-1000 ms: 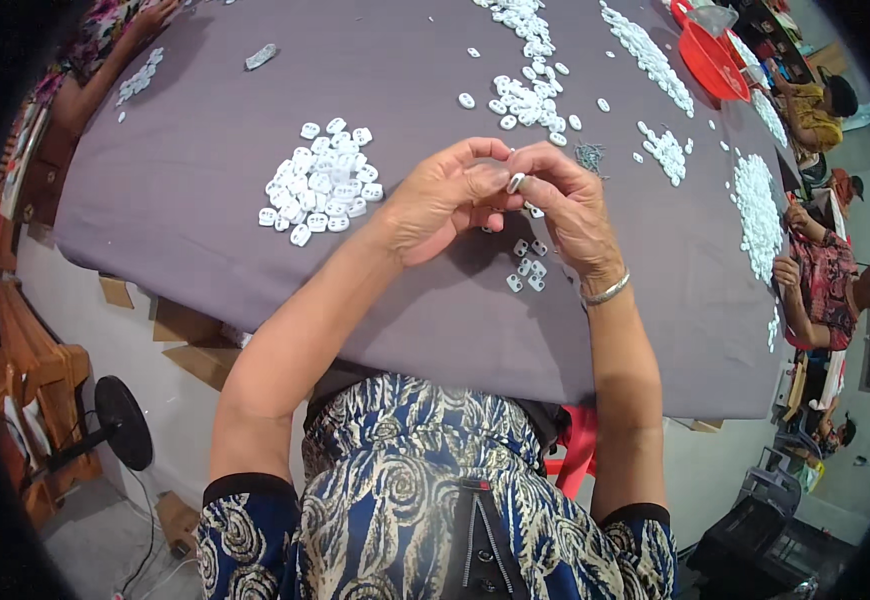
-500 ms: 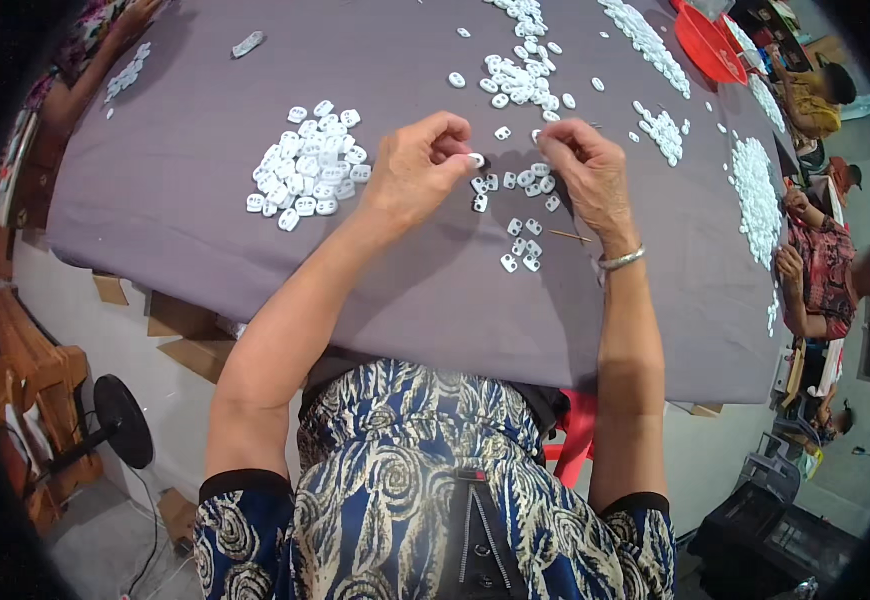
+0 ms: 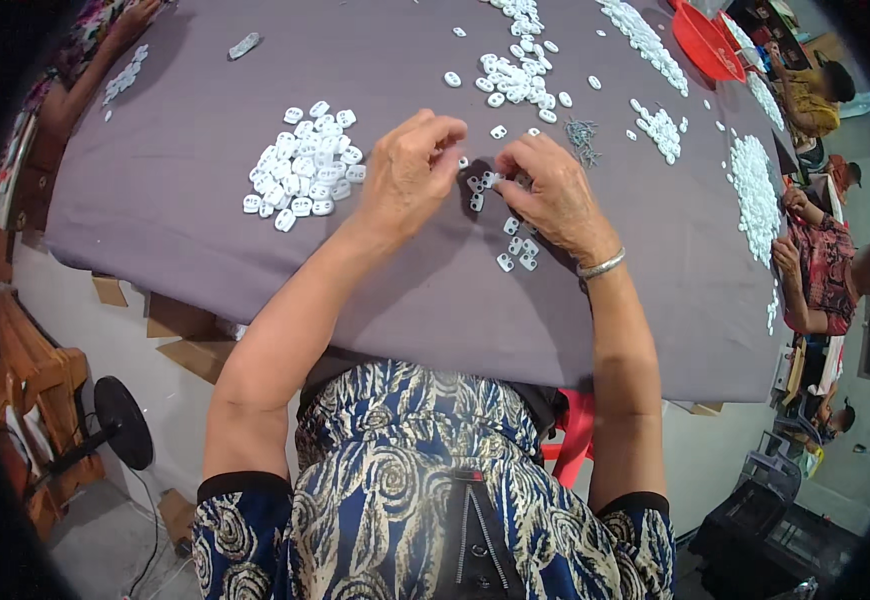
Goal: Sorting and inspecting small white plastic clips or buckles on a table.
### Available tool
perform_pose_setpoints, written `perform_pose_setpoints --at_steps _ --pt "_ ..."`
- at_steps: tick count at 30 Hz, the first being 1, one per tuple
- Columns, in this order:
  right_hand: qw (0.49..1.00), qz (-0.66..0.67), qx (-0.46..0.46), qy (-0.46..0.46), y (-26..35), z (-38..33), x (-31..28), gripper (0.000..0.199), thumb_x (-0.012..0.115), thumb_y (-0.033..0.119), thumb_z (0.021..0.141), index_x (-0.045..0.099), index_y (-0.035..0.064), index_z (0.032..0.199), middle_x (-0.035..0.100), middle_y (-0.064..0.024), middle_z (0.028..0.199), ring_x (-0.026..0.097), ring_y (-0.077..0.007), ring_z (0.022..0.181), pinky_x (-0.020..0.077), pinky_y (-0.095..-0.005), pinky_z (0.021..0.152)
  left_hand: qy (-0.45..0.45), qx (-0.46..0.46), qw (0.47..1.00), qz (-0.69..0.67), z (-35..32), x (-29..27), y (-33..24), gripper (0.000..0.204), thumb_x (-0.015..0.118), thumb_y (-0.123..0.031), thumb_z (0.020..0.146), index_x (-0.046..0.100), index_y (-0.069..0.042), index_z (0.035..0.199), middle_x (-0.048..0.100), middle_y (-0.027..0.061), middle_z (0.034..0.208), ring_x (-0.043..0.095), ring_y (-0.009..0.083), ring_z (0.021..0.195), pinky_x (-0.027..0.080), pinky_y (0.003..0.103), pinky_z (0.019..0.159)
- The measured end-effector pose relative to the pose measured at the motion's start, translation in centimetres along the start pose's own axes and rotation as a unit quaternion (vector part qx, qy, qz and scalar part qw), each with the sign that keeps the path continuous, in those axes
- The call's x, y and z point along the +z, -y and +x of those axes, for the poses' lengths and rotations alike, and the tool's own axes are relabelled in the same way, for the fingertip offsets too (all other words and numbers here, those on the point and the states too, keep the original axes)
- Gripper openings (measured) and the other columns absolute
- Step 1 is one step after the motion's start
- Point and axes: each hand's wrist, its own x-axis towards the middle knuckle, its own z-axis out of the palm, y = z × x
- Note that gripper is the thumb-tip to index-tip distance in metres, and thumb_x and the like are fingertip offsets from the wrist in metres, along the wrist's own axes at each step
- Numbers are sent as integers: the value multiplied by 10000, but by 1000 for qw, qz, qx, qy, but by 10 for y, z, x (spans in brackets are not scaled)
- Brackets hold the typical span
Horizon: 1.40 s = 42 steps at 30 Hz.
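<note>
The left hand hovers low over the grey table cover with its fingers curled and thumb and forefinger drawn together at the tip, apparently pinching a small white plastic piece; the piece itself is too small to make out, so whether anything sits in that pinch is uncertain. The right hand faces it from the other side, fingers bent and tips pressed down among a loose scatter of small white clips that lies directly between the two hands and trails toward the person's body. The right fingertips touch the nearest clips; the left fingertips are just beside them, so the right hand is the nearer.

The clips are short oblong pieces lying flat, their long axes turned every way, with no common direction; the one at the right fingertips seems to lie roughly across the table, left to right.

Outward to the left, well apart from the left hand, sits a tight heap of larger white pieces. Beyond the hands lies another white heap, and near it a small bunch of dark metal springs. A silver bangle circles the right wrist.
</note>
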Motion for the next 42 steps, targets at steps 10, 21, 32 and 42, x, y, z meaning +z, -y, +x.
perform_pose_setpoints --at_steps 10,21,32,42 --pt "974 209 43 -81 11 1 6 100 626 2 831 609 3 930 598 -58 793 585 -143 711 466 -269 643 74 -77 975 -196 -3 5 -9 278 607 -1 855 596 -3 1134 652 71 982 633 130 875 514 255 733" --pt "883 426 129 -146 8 1 12 82 603 53 907 639 11 967 607 18 904 533 -43 762 434 -199 671 69 -157 895 -412 1 0 -8 287 614 -4 869 520 -12 1140 625 51 888 599 77 771 506 214 648" --pt "935 314 129 -107 20 -1 19 138 594 121 902 637 -7 871 553 13 659 453 -46 598 386 -230 524 44 -110 928 -352 -3 6 -9 264 611 -15 875 553 -6 1132 614 45 907 585 73 779 505 221 687" --pt "947 285 131 -72 12 -3 15 143 591 127 911 661 6 887 592 22 689 497 -33 620 402 -209 544 66 -144 924 -348 -3 3 -9 269 617 -19 887 561 -1 1149 596 22 918 565 63 808 474 198 674"
